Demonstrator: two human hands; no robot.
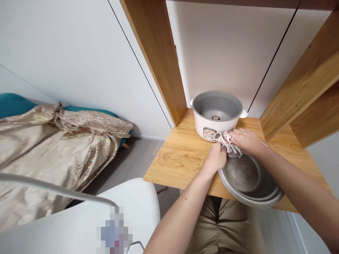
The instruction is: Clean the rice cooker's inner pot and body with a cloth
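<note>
A white rice cooker body [217,121] stands at the back of the wooden shelf. Its grey inside holds no pot, and a round metal sensor shows at the bottom. In front of it, a grey metal inner pot [245,174] is tilted with its opening towards me, overhanging the shelf's front edge. My left hand [217,155] is closed at the pot's left rim; its fingertips are partly hidden. My right hand [245,140] is closed on a crumpled patterned cloth [233,148], pressed against the pot's far rim. The cloth touches or nearly touches the cooker's front.
Wooden uprights flank the wooden shelf [174,158] on the left [156,60] and right [299,95]. A white chair [137,197] stands at lower left, with a blurred-out patch on it. Behind it is a bed with a beige cover [76,148]. White wall panels rise behind.
</note>
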